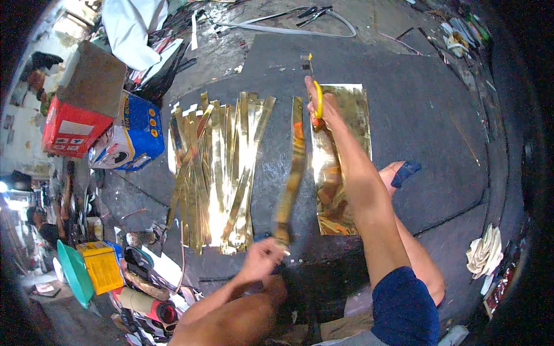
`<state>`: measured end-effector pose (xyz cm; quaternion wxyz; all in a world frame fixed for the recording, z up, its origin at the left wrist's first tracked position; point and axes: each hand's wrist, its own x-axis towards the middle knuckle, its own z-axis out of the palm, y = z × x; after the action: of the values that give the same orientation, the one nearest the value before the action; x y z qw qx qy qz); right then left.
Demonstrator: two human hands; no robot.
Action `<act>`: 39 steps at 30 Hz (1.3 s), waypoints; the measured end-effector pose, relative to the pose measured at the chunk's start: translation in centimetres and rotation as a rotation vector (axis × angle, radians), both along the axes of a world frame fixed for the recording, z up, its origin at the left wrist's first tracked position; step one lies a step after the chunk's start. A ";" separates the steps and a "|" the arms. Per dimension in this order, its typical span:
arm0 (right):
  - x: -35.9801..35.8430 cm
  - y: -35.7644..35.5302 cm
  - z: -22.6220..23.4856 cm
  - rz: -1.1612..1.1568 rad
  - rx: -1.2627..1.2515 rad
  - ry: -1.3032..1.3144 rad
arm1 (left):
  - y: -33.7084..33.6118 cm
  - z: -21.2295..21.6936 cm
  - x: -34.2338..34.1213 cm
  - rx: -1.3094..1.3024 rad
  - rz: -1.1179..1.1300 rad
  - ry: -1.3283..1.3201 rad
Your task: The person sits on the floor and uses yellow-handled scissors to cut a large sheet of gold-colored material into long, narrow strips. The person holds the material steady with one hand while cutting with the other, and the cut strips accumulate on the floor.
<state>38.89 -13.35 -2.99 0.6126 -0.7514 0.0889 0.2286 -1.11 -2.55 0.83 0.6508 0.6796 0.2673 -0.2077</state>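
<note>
My left hand (265, 257) is closed on the near end of a long gold foil strip (295, 154), which stretches away from me across the dark mat. My right hand (324, 111) grips yellow-handled scissors (318, 99); their blades point to the far side, past the strip's far end. Under my right forearm lies a shiny gold foil sheet (340, 213) with a pale far edge. To the left, a loose heap of cut gold strips (216, 167) is spread lengthwise, some crossing over others.
On the left stand a red carton (78, 127) and a blue-and-white box (135, 132). Nearer are a yellow box (101, 268), a green dish-like thing (74, 274) and a red-ended roll (164, 311). A crumpled cream cloth (485, 251) lies at the right. A grey strap (288, 26) curls at the back.
</note>
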 end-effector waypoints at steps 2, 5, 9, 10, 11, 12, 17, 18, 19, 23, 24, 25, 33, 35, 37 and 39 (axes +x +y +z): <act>-1.1 -3.0 1.3 0.010 0.010 -0.017 | 3.8 -0.6 0.2 0.338 -0.019 0.025; -6.8 -6.3 3.5 0.038 0.086 -0.025 | 6.9 -0.8 -2.8 0.744 -0.190 0.067; -18.0 -10.7 5.6 -0.096 0.256 0.172 | 5.9 0.1 1.6 1.246 -0.076 -0.272; -20.2 -12.8 5.8 -0.080 0.274 0.222 | 5.1 0.0 4.0 1.143 -0.122 -0.382; -22.5 -14.8 5.5 -0.062 0.297 0.281 | 4.5 0.0 6.3 1.044 -0.172 -0.482; -25.6 -15.7 5.7 -0.040 0.301 0.310 | 4.3 -0.7 8.3 1.063 -0.302 -0.642; -36.1 -19.2 9.8 -0.013 0.200 0.393 | 6.8 -6.0 14.1 1.057 -0.737 -0.585; -37.7 -19.7 10.4 -0.023 0.203 0.368 | 8.1 -6.3 14.3 1.088 -0.648 -0.499; -39.2 -19.9 11.0 -0.059 0.236 0.364 | 9.4 -6.7 14.1 1.119 -0.563 -0.408; -44.8 -21.8 12.2 -0.186 0.285 0.388 | 8.7 -5.6 13.7 1.283 -0.539 -0.464; -45.6 -21.7 12.4 -0.200 0.310 0.389 | 7.6 -4.7 14.1 1.172 -0.556 -0.340; -46.5 -21.1 13.2 -0.258 0.287 0.417 | 5.2 -5.7 13.9 1.099 -0.436 -0.465; -50.1 -18.0 15.8 -0.112 0.279 0.348 | -10.3 -13.4 12.4 0.342 0.301 -0.178; -50.3 -17.4 16.3 -0.121 0.325 0.369 | -10.4 -13.1 13.6 0.098 0.190 -0.056; -49.7 -16.9 16.4 -0.078 0.277 0.345 | -9.5 -12.3 14.8 0.052 0.058 0.004; -49.9 -16.9 16.4 -0.070 0.208 0.329 | -9.8 -11.0 14.8 0.177 -0.137 0.024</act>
<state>-11.03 -30.27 13.44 0.6717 -0.6330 0.1899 0.3349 13.72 -12.37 -10.17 0.5692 0.7487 0.2451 -0.2353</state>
